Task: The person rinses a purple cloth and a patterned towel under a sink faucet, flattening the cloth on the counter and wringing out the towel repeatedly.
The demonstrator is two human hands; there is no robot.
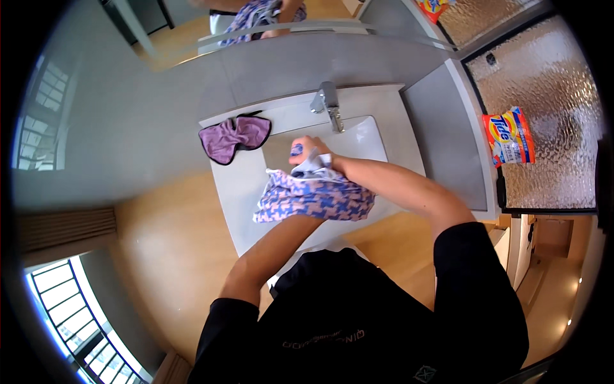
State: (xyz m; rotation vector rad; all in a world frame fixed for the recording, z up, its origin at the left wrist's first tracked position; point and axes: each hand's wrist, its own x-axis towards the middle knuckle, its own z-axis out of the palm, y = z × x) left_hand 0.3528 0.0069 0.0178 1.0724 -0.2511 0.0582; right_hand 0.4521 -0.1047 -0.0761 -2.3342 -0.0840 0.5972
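Observation:
A pink-and-blue houndstooth cloth (320, 197) with white edging and a pale grey inner side hangs bunched over the front of the sink. My right hand (309, 151) is closed at its upper end, gripping the gathered fabric, and a bit of the blue pattern shows by the fingers. My left forearm reaches up beneath the cloth, which hides the left hand and its fingers. Beyond the right hand stands a chrome faucet (330, 105), apart from it. The white sink basin (368, 137) lies below the hands, partly covered.
A purple cloth with black trim (235, 137) lies on the white counter (227, 192) left of the basin. An orange detergent bag (509, 137) is at the textured glass panel (556, 83) on the right. A mirror (256, 38) runs along the back wall; a barred window (83, 320) is lower left.

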